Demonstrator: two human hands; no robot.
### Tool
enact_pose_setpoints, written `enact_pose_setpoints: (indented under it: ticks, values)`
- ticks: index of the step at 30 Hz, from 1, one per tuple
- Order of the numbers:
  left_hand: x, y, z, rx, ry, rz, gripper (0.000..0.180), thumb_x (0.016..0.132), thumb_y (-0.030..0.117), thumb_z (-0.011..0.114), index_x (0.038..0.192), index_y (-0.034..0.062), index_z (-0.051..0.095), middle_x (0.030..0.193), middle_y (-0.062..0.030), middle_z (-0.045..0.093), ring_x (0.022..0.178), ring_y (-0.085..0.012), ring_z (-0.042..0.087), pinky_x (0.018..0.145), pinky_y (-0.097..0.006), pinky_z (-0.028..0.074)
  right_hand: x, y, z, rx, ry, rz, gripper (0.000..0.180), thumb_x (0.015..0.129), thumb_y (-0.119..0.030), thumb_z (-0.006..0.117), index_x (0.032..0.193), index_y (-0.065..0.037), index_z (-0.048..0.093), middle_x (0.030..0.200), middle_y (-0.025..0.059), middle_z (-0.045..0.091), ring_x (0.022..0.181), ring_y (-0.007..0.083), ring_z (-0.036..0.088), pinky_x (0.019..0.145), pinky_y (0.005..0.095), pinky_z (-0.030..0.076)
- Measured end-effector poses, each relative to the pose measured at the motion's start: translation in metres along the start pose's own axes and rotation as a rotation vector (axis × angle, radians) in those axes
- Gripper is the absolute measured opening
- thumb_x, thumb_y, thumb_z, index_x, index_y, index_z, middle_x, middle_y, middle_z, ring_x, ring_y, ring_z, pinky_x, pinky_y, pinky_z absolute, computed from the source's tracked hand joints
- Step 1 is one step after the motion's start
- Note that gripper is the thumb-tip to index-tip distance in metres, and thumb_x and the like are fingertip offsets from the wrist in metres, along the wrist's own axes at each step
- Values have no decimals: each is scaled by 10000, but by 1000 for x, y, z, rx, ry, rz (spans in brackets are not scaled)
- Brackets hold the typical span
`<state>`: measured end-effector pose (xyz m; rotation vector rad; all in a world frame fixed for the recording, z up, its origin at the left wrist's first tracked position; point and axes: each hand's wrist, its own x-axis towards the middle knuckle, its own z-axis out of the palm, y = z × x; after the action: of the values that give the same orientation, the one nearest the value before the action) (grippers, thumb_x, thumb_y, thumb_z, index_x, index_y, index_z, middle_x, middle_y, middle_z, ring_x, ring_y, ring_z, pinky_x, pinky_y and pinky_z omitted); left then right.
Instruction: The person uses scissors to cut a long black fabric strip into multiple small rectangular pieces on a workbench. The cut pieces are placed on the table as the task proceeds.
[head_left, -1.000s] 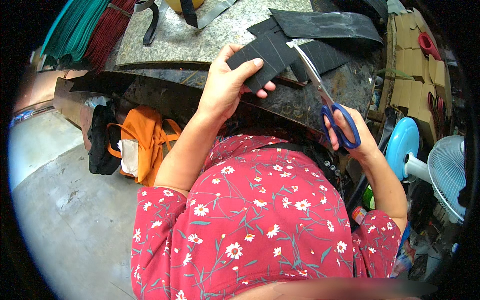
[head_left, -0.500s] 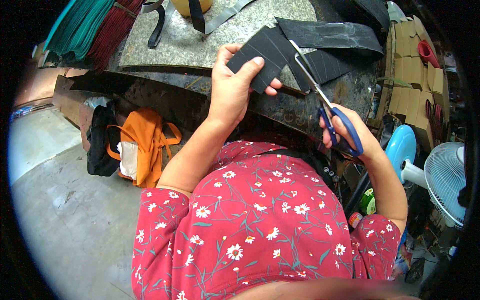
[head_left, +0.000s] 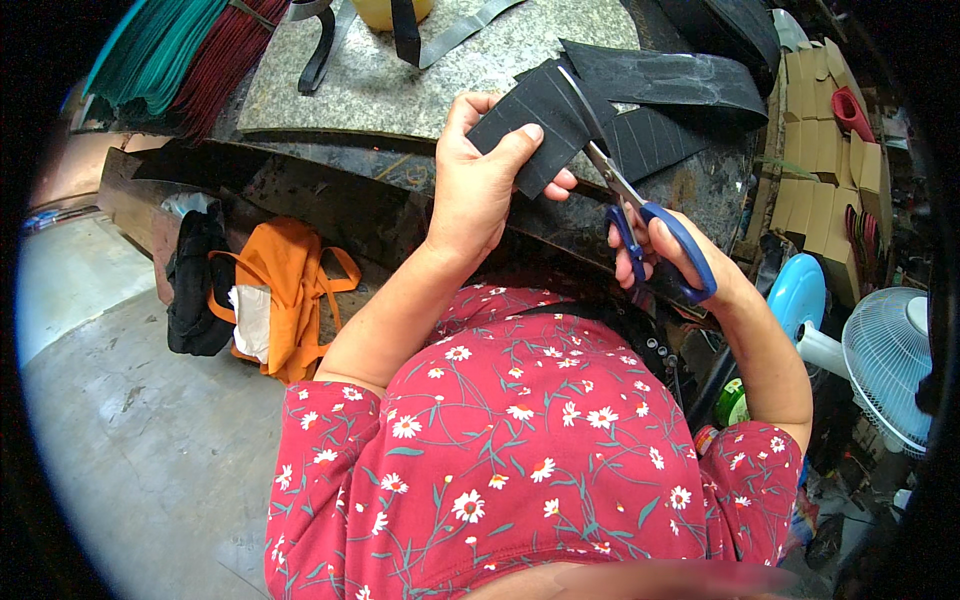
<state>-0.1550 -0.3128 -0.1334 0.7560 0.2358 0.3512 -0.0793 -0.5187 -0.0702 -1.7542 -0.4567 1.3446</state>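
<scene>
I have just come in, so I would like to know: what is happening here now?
Someone in a red flowered shirt is at a dark table. The left grip holds a flat black piece with pale lines. The right grip holds open, blue-handled scissors at that piece; whether a cut has started, I cannot tell. More black strips lie just beyond, on the table.

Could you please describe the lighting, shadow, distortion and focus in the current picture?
Head view: corners go black and edges bow near the rim; shadow lies beneath the table; the floor is palest at far left; scissors and held black piece look fairly sharp.
</scene>
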Motion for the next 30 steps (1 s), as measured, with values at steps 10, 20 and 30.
enact_pose_setpoints:
  ticks: [10,20,30]
  values:
    - [0,-3,0,-29,18,-10,288,861,-16,550,1073,21,359,801,-183,607,557,-252,641,455,-314,555,3,1,8,-4,55,-37,615,827,-623,524,1032,-44,518,756,29,619,678,90,586,595,182,397]
    - [1,-2,-2,-41,16,-5,303,860,-14,549,1076,21,340,775,-179,604,547,-247,637,453,-306,549,0,3,16,70,144,-51,486,886,-525,518,923,-40,518,613,26,567,515,83,529,490,204,428]
    - [8,-3,-2,-19,7,-40,270,865,0,551,1050,22,355,754,-161,600,528,-244,628,423,-301,531,8,-7,18,64,205,5,482,900,-521,499,883,-40,523,549,24,532,455,94,506,453,216,426]
